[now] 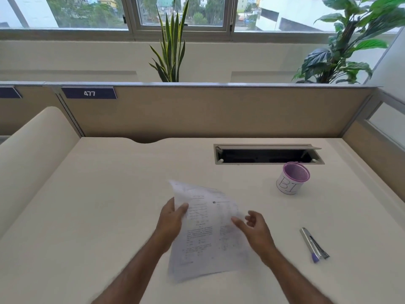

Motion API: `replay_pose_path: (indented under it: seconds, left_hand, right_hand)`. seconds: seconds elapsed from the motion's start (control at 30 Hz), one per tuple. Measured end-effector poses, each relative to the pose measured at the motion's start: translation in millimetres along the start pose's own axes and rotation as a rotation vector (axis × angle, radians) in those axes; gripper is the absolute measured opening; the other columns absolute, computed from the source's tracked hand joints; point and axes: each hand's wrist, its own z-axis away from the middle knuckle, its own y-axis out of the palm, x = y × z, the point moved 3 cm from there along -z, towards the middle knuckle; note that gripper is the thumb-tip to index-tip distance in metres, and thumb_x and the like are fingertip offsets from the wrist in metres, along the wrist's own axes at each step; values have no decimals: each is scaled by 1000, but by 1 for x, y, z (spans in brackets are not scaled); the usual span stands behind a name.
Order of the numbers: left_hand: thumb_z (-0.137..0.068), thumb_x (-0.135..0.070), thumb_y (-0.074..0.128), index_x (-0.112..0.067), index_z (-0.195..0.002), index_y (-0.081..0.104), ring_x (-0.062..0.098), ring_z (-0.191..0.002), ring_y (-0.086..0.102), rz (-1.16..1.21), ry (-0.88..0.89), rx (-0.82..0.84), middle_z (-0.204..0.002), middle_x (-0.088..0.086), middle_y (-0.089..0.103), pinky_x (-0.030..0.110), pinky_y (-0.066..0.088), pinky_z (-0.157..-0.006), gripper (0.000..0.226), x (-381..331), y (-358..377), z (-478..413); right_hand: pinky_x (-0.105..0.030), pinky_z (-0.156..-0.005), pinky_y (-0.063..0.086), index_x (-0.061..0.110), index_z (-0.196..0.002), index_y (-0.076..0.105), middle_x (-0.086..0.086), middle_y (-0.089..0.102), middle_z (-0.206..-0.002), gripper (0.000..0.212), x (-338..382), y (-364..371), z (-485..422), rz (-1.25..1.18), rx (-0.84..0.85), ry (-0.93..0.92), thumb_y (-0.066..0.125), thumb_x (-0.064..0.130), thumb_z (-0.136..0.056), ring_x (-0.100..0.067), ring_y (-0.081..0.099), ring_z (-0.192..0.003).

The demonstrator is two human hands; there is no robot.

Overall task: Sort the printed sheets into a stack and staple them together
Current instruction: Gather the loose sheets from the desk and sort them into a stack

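At the centre of the cream tabletop (pixel 109 216), the left hand (pixel 172 218) pinches the white printed paper sheets (pixel 208 233) along their left edge, thumb on top and fingers beneath, lifting the far end so it curls toward twelve o'clock. The right hand (pixel 255 224) hovers at the sheets' right edge, fingers loosely spread and gripping nothing; whether its fingertips touch the paper is blurred. Both forearms reach in from six o'clock, converging on the paper.

With only a one-sided pinch, the sheets could fan apart or slide askew, so the edges may not square up and a staple would catch only some pages. The curl could also crease.

The silver metal stapler with a purple tip (pixel 314 245) lies untouched at three o'clock, well apart. A purple mesh cup wrapped in a white handwritten label (pixel 292 178) stands toward two o'clock.
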Motion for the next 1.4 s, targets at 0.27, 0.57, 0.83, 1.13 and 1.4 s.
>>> replay_pose_path:
  seconds: [0.27, 0.57, 0.83, 1.13, 1.4]
  left_hand:
    - [-100, -10, 51, -22, -111, 60, 21, -95, 74, -120, 302, 180, -108, 2, 74, 35, 62, -77, 18, -56, -7, -3]
    - [-94, -13, 56, -24, -107, 50, -9, -98, 60, -170, 632, -69, -106, -9, 61, 9, 50, -78, 19, -42, -5, 10]
    - [-87, -15, 51, -11, -95, 58, -6, -82, 60, -190, 669, -147, -89, -26, 62, 10, 44, -70, 11, -16, 4, 15]
    - [-98, -9, 52, -13, -108, 56, 18, -95, 64, 329, 413, -187, -101, -2, 68, 44, 55, -82, 11, -21, -6, -1]
    - [-100, 0, 46, -22, -117, 55, 11, -103, 70, 491, 297, -120, -112, -9, 72, 29, 61, -82, 29, -4, 14, 5]
  right_hand:
    - [-38, -77, 58, 4, -110, 69, -16, 74, -109, 48, 60, -15, -19, -371, 259, -208, 80, 32, -73, -37, 69, -101]
    - [-30, -84, 56, 9, -113, 64, -8, 72, -111, 26, 74, -18, -2, -294, 31, -520, 67, 7, -87, -20, 69, -101]
    - [-26, -72, 50, 18, -97, 63, -4, 69, -94, 10, 56, -18, -4, -201, -108, -488, 67, 18, -88, -14, 63, -82]
    - [-30, -76, 59, 7, -93, 70, -11, 77, -93, 64, 14, -42, -10, -552, 127, -186, 92, 45, -46, -25, 69, -84]
    - [-39, -87, 58, 11, -126, 58, -10, 68, -125, 42, 39, 6, 10, -905, 231, -160, 62, 4, -85, -26, 65, -113]
